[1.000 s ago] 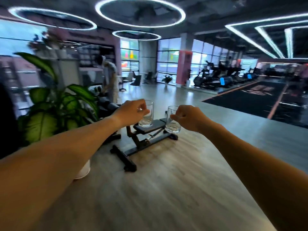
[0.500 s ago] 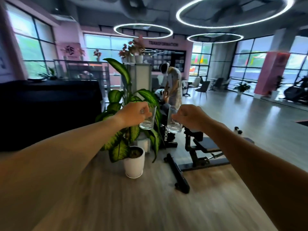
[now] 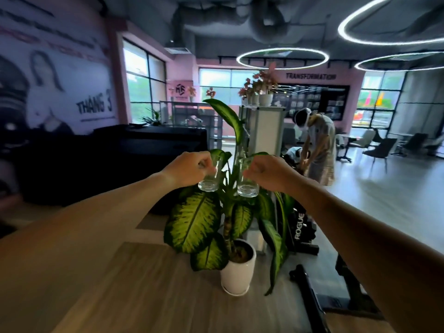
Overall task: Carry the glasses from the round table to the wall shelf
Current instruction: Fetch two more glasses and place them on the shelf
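Note:
Both arms reach out in front of me at chest height. My left hand point(image 3: 189, 170) grips a clear drinking glass point(image 3: 210, 181) near its rim, fingers curled round it. My right hand point(image 3: 266, 171) holds a second clear glass point(image 3: 247, 186) the same way. The two glasses hang upright, side by side and a little apart, in front of a leafy plant. Neither the round table nor a wall shelf can be made out in this view.
A green plant in a white pot point(image 3: 236, 272) stands on the wood floor straight ahead. A black weight bench point(image 3: 312, 292) lies low right. A dark counter point(image 3: 108, 159) fills the left. A person point(image 3: 317, 145) bends over at mid right; chairs stand beyond.
The view has swung left: the bench and the gym machines slid off to the right, the plant and dark counter came to the centre. Both hands keep holding the glasses.

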A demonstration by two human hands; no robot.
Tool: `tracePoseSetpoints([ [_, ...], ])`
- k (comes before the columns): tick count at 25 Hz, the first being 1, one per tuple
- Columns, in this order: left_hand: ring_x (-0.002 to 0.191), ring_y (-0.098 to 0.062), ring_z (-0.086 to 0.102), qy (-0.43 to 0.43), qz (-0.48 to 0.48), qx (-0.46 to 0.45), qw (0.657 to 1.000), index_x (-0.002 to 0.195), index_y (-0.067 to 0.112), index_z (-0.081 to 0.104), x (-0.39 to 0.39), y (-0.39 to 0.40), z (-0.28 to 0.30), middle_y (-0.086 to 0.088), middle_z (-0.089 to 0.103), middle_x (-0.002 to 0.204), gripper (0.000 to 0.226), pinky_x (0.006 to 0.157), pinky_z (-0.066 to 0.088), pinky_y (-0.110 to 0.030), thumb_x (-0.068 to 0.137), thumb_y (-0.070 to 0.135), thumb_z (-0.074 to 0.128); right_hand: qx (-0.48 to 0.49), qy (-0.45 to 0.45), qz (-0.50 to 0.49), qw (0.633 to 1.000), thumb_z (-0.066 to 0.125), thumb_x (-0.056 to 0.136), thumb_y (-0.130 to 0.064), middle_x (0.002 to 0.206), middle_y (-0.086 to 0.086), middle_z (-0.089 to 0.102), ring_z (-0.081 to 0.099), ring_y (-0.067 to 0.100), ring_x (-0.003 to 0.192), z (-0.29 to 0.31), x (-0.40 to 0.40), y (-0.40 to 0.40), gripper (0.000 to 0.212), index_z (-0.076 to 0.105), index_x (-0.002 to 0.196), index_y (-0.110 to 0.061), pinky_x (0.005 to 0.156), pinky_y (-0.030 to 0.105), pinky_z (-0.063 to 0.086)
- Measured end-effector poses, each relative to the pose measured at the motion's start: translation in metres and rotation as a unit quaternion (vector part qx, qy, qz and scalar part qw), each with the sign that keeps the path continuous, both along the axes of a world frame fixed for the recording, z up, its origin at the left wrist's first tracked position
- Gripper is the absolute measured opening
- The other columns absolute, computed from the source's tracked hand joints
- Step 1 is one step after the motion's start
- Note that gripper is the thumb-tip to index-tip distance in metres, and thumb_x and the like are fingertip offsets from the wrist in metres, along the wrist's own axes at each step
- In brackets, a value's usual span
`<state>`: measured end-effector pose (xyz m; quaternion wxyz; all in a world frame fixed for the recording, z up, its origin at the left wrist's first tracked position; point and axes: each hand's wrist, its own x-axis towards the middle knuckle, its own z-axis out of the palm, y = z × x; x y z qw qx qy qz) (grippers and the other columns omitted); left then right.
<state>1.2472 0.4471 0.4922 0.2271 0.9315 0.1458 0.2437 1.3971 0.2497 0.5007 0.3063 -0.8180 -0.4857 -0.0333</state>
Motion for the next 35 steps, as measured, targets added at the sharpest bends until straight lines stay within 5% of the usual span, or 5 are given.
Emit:
tracePoseSetpoints([
  [9,0.089,-0.015,0.067,-0.003,0.14,0.001,0.99,0.083,0.026,0.061,0.03,0.136,0.007,0.007,0.068,0.092,0.015,0.084,0.054,-0.036,0.091,0.038,0.062,-0.028,-0.029,0.137,0.99,0.063,0.086,-0.048,0.075,-0.009,0.057,0.055,0.01,0.071,0.013,0.075,0.202,0.025,0.055,0.069,-0.03,0.053,0.025,0.036],
  [13,0.088,-0.013,0.065,0.007,0.177,0.022,0.984,0.082,0.03,0.06,0.035,0.22,0.003,0.007,0.066,0.093,0.013,0.08,0.053,-0.032,0.091,0.039,0.061,-0.022,-0.032,0.17,0.985,0.062,0.085,-0.049,0.081,-0.011,0.058,0.059,0.019,0.081,0.01,0.087,0.298,0.023,0.057,0.07,-0.033,0.066,0.032,0.048],
  [35,0.087,-0.011,0.067,-0.012,0.259,-0.02,0.966,0.072,0.035,0.06,0.198,0.675,0.017,0.01,0.069,0.092,0.017,0.085,0.052,-0.032,0.087,0.041,0.064,-0.004,-0.007,0.223,0.975,0.067,0.083,-0.048,0.082,-0.01,0.061,0.056,0.004,0.074,0.015,0.275,0.776,0.022,0.063,0.073,-0.029,0.06,0.023,0.04],
])
